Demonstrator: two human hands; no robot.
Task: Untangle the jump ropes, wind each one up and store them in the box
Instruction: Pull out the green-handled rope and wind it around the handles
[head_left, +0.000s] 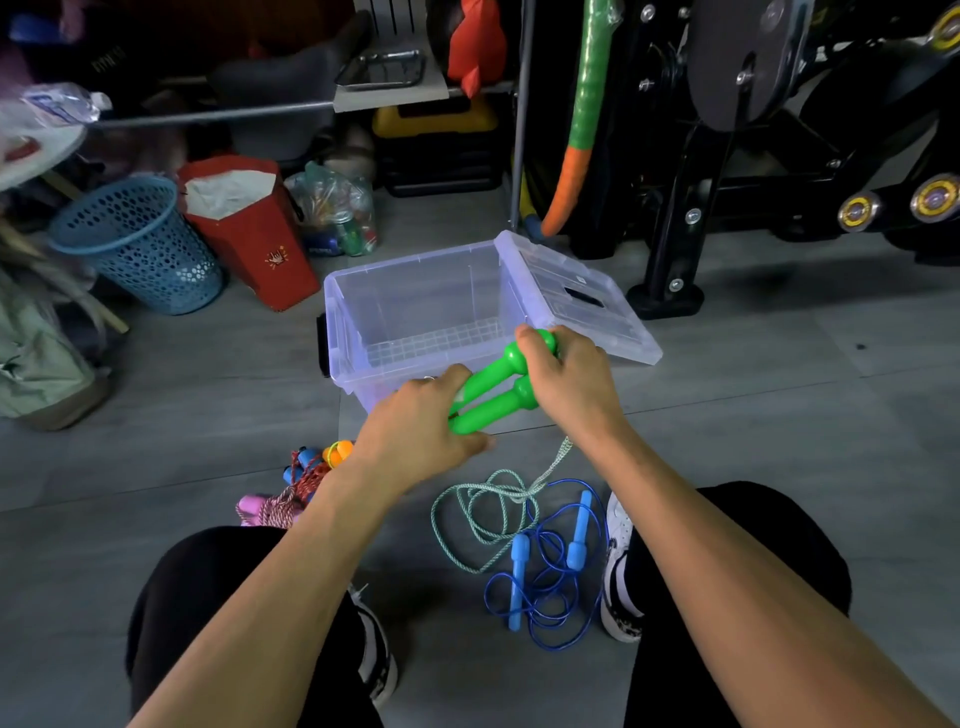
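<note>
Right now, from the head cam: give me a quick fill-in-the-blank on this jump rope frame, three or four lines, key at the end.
1. Both hands, left hand and right hand, hold the two ____ handles side by side.
2. The clear plastic box has ____ ropes inside.
3. The box lid leans on the box's ____ side.
4. The blue jump rope lies on the floor between the person's ____.

Missing words: green; no; right; shoes

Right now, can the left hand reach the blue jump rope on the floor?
Probably not yet: the left hand and the right hand both grip the green handles. The blue jump rope itself lies uncovered between the feet.
</note>
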